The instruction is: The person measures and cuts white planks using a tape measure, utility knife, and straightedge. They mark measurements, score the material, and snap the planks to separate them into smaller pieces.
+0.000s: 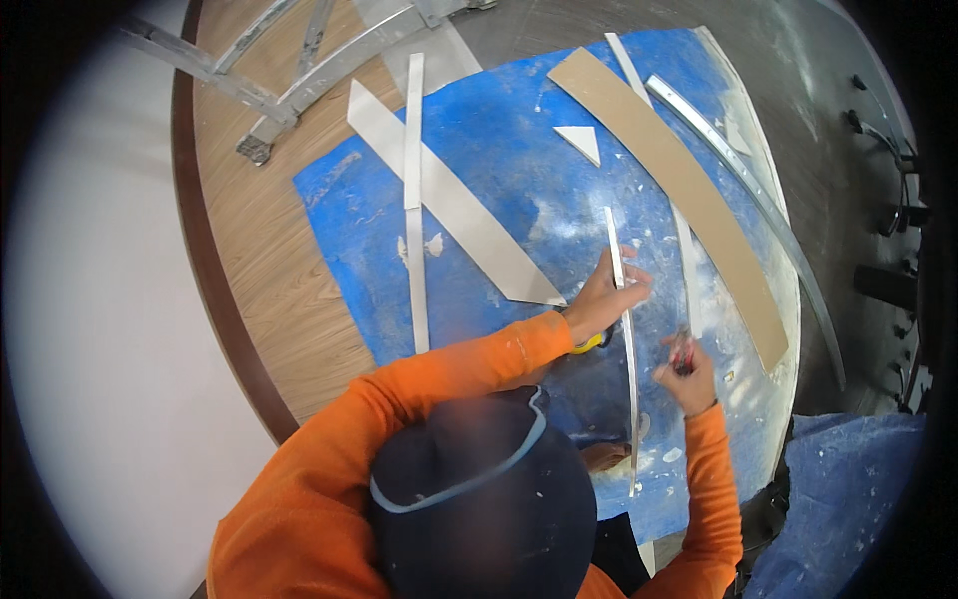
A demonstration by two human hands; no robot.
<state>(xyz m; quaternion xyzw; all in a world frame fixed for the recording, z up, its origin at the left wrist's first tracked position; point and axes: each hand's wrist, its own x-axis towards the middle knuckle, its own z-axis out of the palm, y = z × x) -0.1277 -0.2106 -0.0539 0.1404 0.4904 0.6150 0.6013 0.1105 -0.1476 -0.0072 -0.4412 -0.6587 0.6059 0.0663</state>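
Observation:
My left hand (601, 296) grips a narrow pale strip (629, 364), which looks like a thin metal trim profile, near its upper end. The strip runs up and down the picture, toward me. To its right, my right hand (691, 377) is closed round a small red-handled tool (683, 356); blur and the fingers hide its exact kind. Part of a yellow tape measure (589, 343) shows just below my left wrist. A bare foot (606, 457) is close beside the strip's lower part. At bottom centre, a dark rounded cloth shape (479, 499) with light blue trim covers part of the view.
Under the work lies a stained blue sheet (499, 140). On it are a wide white board (459, 200), narrow white strips (414, 130), a white triangular offcut (581, 143), a long tan board (689, 200) and a metal channel (748, 180). A metal ladder (269, 100) stands upper left.

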